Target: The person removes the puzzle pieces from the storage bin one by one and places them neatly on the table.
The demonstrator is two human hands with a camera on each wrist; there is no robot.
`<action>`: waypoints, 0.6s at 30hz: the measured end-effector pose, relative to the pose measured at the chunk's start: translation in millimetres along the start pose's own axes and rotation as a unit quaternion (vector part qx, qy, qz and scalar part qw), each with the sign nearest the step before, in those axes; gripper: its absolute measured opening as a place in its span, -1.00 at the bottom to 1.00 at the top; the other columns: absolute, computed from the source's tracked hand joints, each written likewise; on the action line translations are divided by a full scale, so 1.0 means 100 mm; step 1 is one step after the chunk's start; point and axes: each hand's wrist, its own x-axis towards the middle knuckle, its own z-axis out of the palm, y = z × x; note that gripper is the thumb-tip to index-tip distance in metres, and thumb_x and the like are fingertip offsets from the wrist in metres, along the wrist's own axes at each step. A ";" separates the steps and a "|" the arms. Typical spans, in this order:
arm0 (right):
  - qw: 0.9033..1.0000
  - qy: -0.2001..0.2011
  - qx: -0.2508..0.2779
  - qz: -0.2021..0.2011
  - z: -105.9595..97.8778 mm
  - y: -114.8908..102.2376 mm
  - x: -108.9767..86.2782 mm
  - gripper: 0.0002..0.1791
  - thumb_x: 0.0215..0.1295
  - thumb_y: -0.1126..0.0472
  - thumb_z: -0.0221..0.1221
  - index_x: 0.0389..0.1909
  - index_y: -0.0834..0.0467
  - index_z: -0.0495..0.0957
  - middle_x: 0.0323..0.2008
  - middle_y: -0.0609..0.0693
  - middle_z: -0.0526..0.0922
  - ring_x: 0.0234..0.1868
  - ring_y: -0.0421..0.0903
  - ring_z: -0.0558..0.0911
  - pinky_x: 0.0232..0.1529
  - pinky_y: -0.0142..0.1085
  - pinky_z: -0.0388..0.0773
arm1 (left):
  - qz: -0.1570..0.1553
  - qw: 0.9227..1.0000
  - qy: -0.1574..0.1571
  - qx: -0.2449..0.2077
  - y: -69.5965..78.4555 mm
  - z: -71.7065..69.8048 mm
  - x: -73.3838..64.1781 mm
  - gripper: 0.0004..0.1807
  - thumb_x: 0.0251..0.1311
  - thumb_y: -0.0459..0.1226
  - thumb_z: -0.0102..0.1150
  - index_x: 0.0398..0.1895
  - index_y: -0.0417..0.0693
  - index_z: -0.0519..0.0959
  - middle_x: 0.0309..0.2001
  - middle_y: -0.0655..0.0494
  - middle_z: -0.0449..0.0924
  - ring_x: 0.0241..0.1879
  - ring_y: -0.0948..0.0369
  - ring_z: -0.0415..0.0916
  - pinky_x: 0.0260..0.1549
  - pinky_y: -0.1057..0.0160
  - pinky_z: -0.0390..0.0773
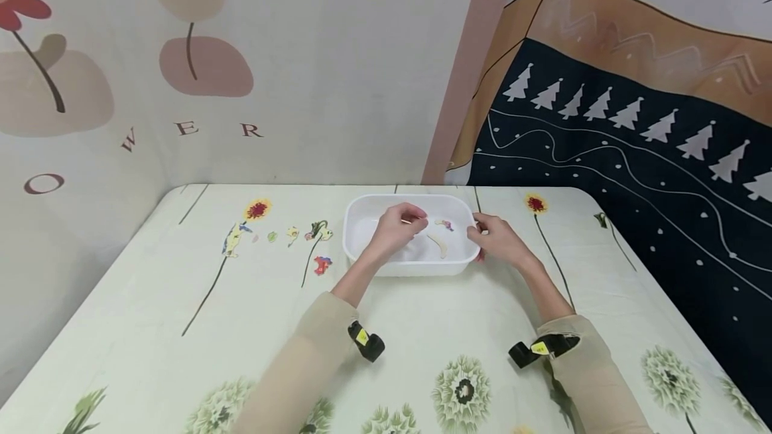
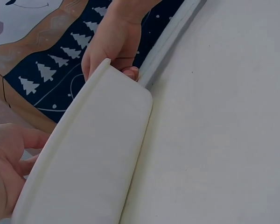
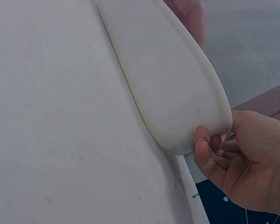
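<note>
Gripping white tub (image 1: 416,269) by its right end with right hand (image 1: 499,238), near far edge of surface (image 1: 145,286) | hovering over tub with left hand (image 1: 395,230), cannot tell whether pinching anything

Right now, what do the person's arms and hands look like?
The left sleeve and right sleeve are plain beige. A black camera with a yellow label sits at the end of each. The left hand and right hand wear no gloves.
</note>
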 end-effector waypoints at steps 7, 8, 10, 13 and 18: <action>1.000 0.001 -0.002 -0.003 0.00 0.02 0.01 -0.52 0.42 0.27 -0.03 0.28 0.40 0.38 -0.31 0.15 0.52 -0.57 -0.08 0.58 -0.51 -0.33 0.52 | -0.021 0.999 -0.016 0.025 -0.01 0.06 0.12 -0.84 0.32 -0.37 0.26 -0.09 -0.24 0.63 -0.19 -0.02 0.64 -0.21 0.17 0.53 -0.29 0.34 0.57; 1.000 0.001 -0.003 -0.003 0.00 0.02 0.01 -0.52 0.42 0.27 -0.03 0.28 0.40 0.38 -0.32 0.14 0.52 -0.57 -0.08 0.58 -0.51 -0.33 0.52 | -0.025 0.999 -0.020 0.026 -0.01 0.07 0.13 -0.84 0.31 -0.37 0.26 -0.08 -0.24 0.63 -0.19 -0.02 0.63 -0.23 0.17 0.53 -0.30 0.34 0.56; 1.000 0.003 -0.004 -0.003 0.00 0.01 0.01 -0.53 0.41 0.27 -0.03 0.27 0.40 0.39 -0.32 0.15 0.53 -0.58 -0.08 0.59 -0.52 -0.33 0.53 | -0.032 0.999 -0.028 0.024 0.00 0.09 0.16 -0.82 0.31 -0.38 0.26 -0.07 -0.26 0.63 -0.19 -0.02 0.62 -0.26 0.19 0.51 -0.31 0.35 0.56; 1.000 0.001 -0.006 -0.003 0.00 0.02 0.01 -0.54 0.41 0.26 -0.03 0.25 0.40 0.40 -0.32 0.14 0.53 -0.57 -0.08 0.59 -0.51 -0.33 0.53 | -0.046 0.998 -0.041 0.023 0.01 0.12 0.19 -0.79 0.29 -0.39 0.26 -0.04 -0.29 0.62 -0.21 -0.01 0.60 -0.30 0.21 0.49 -0.31 0.35 0.55; 1.000 0.003 -0.007 -0.008 0.00 0.02 0.02 -0.57 0.41 0.27 -0.03 0.21 0.39 0.42 -0.33 0.15 0.53 -0.57 -0.08 0.58 -0.52 -0.33 0.53 | -0.065 0.995 -0.073 0.035 0.02 0.15 0.22 -0.74 0.25 -0.42 0.27 -0.01 -0.32 0.61 -0.21 0.00 0.56 -0.36 0.21 0.51 -0.36 0.36 0.53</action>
